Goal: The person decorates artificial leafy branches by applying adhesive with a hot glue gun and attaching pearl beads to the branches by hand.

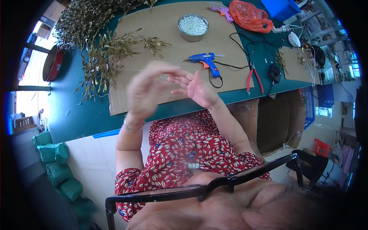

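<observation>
My left hand (147, 92) is raised over the near edge of the cardboard sheet (161, 34), smeared by motion; its fingers reach toward the right hand, and whether anything is in them cannot be made out. My right hand (201, 90) is open beside it, palm showing, thumb up and fingers stretched to the left, partly behind the left hand's fingertips. Just beyond the hands lies a blue hot glue gun (205, 59) with an orange trigger, its nozzle pointing left. Olive-brown leafy sprigs (115, 53) lie to the left of my hands.
A round tin of clear glassy beads (193, 27) sits farther back. Red-handled pliers (255, 79), a black adapter (274, 73) and cables lie right. Beyond are a purple glue gun (222, 12), a red plastic bag (251, 16) and a blue bin (281, 8). An open cardboard box (249, 115) stands below the table edge.
</observation>
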A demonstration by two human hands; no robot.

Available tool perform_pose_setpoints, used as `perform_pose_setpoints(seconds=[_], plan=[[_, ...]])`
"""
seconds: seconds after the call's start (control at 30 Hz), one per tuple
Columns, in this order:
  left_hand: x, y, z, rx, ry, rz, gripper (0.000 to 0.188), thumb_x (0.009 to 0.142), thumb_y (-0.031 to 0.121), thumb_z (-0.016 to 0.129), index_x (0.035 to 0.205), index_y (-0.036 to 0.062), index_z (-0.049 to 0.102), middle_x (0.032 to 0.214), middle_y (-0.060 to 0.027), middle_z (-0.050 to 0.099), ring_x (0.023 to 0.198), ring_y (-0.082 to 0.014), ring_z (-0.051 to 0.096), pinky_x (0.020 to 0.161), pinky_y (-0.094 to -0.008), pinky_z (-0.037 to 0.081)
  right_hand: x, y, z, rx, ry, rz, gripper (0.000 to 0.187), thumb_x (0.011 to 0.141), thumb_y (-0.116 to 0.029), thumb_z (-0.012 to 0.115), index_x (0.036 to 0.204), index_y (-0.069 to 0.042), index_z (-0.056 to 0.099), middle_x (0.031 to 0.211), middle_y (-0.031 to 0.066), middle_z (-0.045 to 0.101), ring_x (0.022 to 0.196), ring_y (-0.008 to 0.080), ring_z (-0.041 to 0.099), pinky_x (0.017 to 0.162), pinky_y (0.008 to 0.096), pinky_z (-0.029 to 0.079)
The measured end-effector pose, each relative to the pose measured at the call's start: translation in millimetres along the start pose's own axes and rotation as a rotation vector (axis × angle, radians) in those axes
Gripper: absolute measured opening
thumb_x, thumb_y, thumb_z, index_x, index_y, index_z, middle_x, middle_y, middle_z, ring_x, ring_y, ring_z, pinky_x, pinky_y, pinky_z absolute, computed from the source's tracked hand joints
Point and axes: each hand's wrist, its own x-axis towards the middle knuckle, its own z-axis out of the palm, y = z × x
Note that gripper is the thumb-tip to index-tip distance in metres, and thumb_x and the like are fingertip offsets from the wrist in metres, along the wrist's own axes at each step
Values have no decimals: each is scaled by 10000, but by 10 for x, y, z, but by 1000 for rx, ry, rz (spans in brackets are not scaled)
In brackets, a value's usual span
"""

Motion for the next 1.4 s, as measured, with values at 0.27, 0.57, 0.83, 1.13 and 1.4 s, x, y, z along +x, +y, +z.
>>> perform_pose_setpoints(seconds=[0.27,0.57,0.83,1.13,1.4], plan=[[-533,-406,201,151,-587,-251,576,851,524,480,1104,9,542,909,-225,611,818,-408,594,744,-462,467,-92,-360,612,-1530,-657,307,474,805,-233,648,1206,-21,509,1138,186,572,1037,350,547,898,396,427],[-343,-566,-1056,632,175,-264,149,842,108,593,750,-6,620,631,-76,596,537,-111,554,500,-262,433,-282,-1171,21,-1151,602,-480,158,878,-134,596,938,12,588,682,31,566,626,72,541,573,202,445],[811,-1737,-2341,1355,-409,-381,206,819,107,538,1000,59,626,888,-155,649,854,-316,620,746,-393,469,-425,-939,-331,-1666,950,-243,291,892,-243,573,857,46,565,703,64,570,656,143,540,608,271,440],[960,-2095,-2418,1252,-986,-747,373,721,-5,526,1061,103,634,1040,-152,639,996,-320,596,839,-391,476,-482,-674,-831,-1481,820,-114,410,828,-231,646,1099,50,522,927,129,577,778,185,566,722,306,464],[982,-1329,-2542,1198,-224,-420,184,859,194,532,926,27,569,787,-147,641,720,-297,614,658,-374,471,-548,-695,-690,-1510,820,-212,338,830,-178,630,1067,50,551,928,145,581,753,192,569,704,310,460]])
